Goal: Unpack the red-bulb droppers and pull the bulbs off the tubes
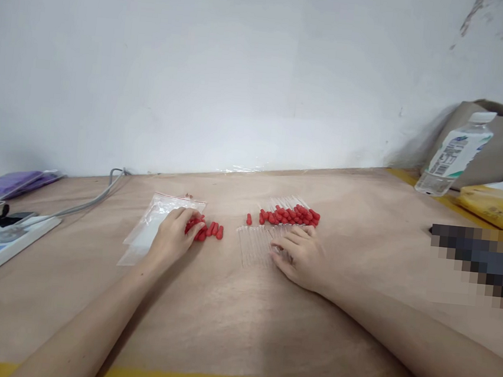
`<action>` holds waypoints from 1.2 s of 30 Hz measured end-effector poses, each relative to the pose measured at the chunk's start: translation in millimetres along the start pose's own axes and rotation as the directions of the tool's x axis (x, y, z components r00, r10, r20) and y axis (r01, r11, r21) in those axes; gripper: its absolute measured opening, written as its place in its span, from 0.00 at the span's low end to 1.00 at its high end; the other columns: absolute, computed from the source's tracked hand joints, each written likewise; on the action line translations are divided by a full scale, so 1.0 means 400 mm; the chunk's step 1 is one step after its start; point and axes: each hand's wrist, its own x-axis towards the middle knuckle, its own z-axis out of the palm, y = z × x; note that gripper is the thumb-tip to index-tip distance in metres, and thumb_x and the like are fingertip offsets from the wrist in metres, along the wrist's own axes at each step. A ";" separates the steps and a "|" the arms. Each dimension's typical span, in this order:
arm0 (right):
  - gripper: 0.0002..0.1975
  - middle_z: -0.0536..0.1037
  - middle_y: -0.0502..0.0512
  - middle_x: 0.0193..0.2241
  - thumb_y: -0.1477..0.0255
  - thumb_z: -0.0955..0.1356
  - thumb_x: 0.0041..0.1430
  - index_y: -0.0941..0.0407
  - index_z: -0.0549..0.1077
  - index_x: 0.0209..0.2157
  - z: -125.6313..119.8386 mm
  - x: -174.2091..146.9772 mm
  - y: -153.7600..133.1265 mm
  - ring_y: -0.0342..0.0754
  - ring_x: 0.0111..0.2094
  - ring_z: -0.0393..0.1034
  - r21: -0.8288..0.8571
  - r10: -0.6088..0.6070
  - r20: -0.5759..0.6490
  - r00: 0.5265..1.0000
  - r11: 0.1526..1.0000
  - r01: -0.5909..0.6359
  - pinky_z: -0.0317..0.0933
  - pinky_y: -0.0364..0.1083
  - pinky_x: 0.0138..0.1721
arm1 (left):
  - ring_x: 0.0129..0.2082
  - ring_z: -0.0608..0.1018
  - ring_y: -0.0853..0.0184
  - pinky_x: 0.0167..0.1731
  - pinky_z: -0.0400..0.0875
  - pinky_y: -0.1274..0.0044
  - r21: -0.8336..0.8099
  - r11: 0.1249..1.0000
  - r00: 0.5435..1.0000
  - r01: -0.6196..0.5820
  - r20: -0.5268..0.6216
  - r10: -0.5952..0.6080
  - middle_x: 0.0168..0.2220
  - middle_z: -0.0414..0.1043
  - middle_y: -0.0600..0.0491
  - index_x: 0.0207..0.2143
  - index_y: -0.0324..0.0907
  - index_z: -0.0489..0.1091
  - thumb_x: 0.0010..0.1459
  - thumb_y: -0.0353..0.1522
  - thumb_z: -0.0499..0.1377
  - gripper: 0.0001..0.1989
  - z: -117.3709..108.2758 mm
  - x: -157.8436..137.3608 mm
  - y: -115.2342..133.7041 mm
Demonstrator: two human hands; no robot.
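Two bare hands work over one wooden table (221, 322). The left hand (175, 231) is partly closed, with curled fingers over the near cluster of red pieces (201, 236); whether it grips any cannot be determined. Three red pieces lie clear of those fingers, immediately to their right (the remainder overlap and resist counting). At least two clear bags (143, 232) lie flat, partly under the left hand.

The right hand (302, 255) is half open, fingers bent, resting on one front row of thin clear tubes (252, 246); whether it has hold of a tube cannot be determined. Behind it sits one larger red pile (291, 216), uncounted owing to overlap, with one single red piece (249, 218) apart at its left. More tubes project behind the pile.

Periphery: one bottle (454, 155) at right, one yellow packet (494, 206) beside it, and one purple packet (14, 183) at far left.
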 end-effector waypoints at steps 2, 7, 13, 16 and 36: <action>0.10 0.75 0.53 0.28 0.66 0.65 0.55 0.56 0.73 0.34 -0.004 -0.001 -0.003 0.48 0.34 0.64 0.017 -0.026 0.048 0.999 1.000 0.025 0.48 0.49 0.40 | 0.35 0.71 0.62 0.34 0.66 0.71 0.026 0.998 0.998 -0.056 0.035 0.055 0.33 0.70 0.51 0.32 0.43 0.68 0.55 0.34 0.53 0.06 -0.002 0.001 -0.008; 0.17 0.74 0.55 0.31 0.58 0.64 0.54 0.55 0.73 0.38 -0.014 0.000 -0.008 0.49 0.36 0.62 0.018 -0.049 0.140 0.989 0.999 0.047 0.48 0.51 0.40 | 0.33 0.71 0.61 0.33 0.64 0.70 0.094 0.983 0.981 -0.157 0.131 0.144 0.30 0.71 0.51 0.31 0.44 0.70 0.53 0.38 0.56 0.08 -0.014 0.006 -0.019; 0.19 0.73 0.56 0.35 0.57 0.65 0.53 0.55 0.72 0.41 -0.020 -0.003 -0.003 0.50 0.39 0.62 0.059 -0.057 0.153 0.987 0.997 0.048 0.48 0.52 0.43 | 0.33 0.70 0.63 0.37 0.63 0.70 0.101 0.985 0.989 -0.141 0.055 0.136 0.30 0.71 0.53 0.32 0.44 0.70 0.52 0.42 0.56 0.11 -0.023 0.009 -0.008; 0.18 0.72 0.57 0.37 0.58 0.65 0.53 0.55 0.72 0.41 -0.020 -0.006 -0.001 0.50 0.40 0.63 0.069 -0.069 0.149 0.986 0.996 0.059 0.48 0.54 0.46 | 0.36 0.70 0.62 0.40 0.63 0.70 0.084 0.987 0.990 -0.140 0.013 0.139 0.32 0.71 0.52 0.32 0.43 0.70 0.53 0.39 0.55 0.10 -0.016 0.016 0.010; 0.15 0.72 0.57 0.38 0.62 0.65 0.54 0.55 0.72 0.40 -0.024 -0.012 -0.002 0.50 0.41 0.64 0.107 -0.067 0.093 0.993 0.993 0.056 0.50 0.57 0.49 | 0.36 0.73 0.54 0.39 0.64 0.63 0.167 0.976 0.918 0.137 0.350 -0.189 0.28 0.72 0.45 0.19 0.40 0.71 0.49 0.41 0.55 0.15 0.108 0.177 0.184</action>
